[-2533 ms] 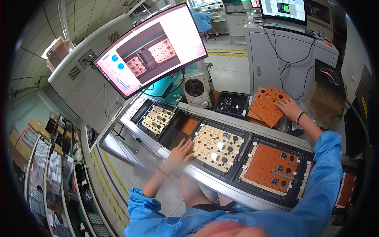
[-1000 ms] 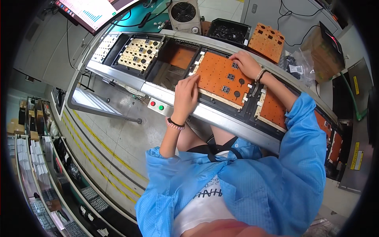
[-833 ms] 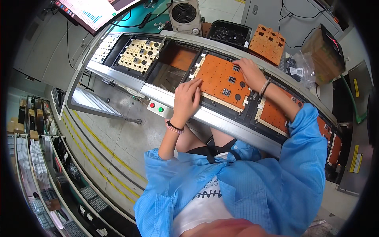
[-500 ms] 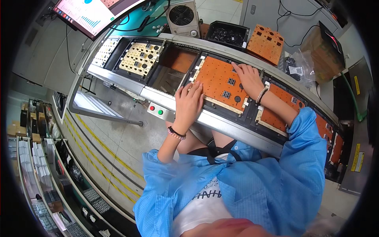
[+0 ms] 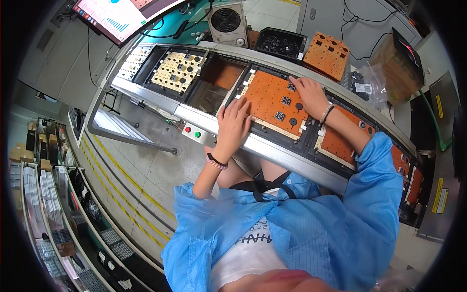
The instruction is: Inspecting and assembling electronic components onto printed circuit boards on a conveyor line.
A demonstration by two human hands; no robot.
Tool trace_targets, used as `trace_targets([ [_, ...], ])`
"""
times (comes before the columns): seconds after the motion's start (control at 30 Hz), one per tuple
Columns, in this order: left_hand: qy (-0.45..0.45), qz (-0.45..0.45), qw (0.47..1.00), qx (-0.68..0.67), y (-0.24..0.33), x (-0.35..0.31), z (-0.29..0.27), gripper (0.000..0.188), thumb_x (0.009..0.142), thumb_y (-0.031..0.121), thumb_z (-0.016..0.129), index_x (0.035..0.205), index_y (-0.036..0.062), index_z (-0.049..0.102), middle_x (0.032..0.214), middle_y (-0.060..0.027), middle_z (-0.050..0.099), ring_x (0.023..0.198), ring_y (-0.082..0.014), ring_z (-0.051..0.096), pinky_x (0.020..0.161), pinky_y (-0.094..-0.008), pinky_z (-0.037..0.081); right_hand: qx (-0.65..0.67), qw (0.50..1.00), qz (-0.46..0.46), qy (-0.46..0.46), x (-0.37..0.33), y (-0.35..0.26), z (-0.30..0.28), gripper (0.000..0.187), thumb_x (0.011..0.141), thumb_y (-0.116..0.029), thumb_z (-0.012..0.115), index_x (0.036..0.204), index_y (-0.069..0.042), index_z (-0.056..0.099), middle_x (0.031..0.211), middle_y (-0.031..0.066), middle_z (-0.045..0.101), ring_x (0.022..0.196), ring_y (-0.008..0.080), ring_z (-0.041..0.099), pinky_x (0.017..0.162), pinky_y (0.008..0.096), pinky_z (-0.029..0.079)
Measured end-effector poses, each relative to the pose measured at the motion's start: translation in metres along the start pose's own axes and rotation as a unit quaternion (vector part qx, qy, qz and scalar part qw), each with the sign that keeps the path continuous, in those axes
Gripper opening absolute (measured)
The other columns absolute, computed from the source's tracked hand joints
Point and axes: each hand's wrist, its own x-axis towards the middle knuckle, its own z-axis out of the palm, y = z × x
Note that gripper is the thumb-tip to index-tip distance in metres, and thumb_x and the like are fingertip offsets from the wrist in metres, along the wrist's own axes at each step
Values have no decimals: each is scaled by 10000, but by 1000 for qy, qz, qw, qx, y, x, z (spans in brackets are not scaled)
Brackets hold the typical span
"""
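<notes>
An orange circuit board [image 5: 267,100] sits in a black carrier frame on the conveyor line in front of me. Square black digit displays and round black parts are mounted along its right side. My left hand [image 5: 234,121] rests over the board's left edge, its fingers stretched out and holding nothing. At the board's far right corner lies my right hand [image 5: 312,99], fingers extended, with the fingertips beside the uppermost digit display [image 5: 291,86]. Part of the board's right edge is hidden beneath that hand.
More orange boards [image 5: 340,136] continue along the line to the right; a cream board [image 5: 176,72] sits to the left. Behind the line stand a fan unit [image 5: 226,22], a black parts bin [image 5: 279,44] and a propped orange board [image 5: 326,56]. A button box [image 5: 193,132] hangs on the near rail.
My right hand has shifted slightly to the right, uncovering more of the uppermost display. My left hand stays at the board's left edge. The view has moved slightly.
</notes>
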Motion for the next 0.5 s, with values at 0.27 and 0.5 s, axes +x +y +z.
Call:
trace_targets([
  [0.27, -72, 30, 996, 52, 15, -1, 10, 542, 960, 373, 602, 1452, 167, 513, 1527, -116, 442, 1420, -328, 382, 1138, -596, 234, -60, 991, 65, -102, -6, 85, -15, 200, 850, -142, 638, 997, -26, 569, 960, 202, 627, 925, 396, 628, 767, 471, 501],
  [0.5, -72, 67, 992, 74, 23, 5, 2, 545, 944, 406, 602, 1409, 126, 551, 1450, -147, 518, 1360, -356, 448, 1137, -580, 252, 29, 984, -64, -164, 30, 75, -31, 156, 845, -132, 624, 915, -10, 558, 840, 219, 675, 827, 415, 675, 734, 487, 541],
])
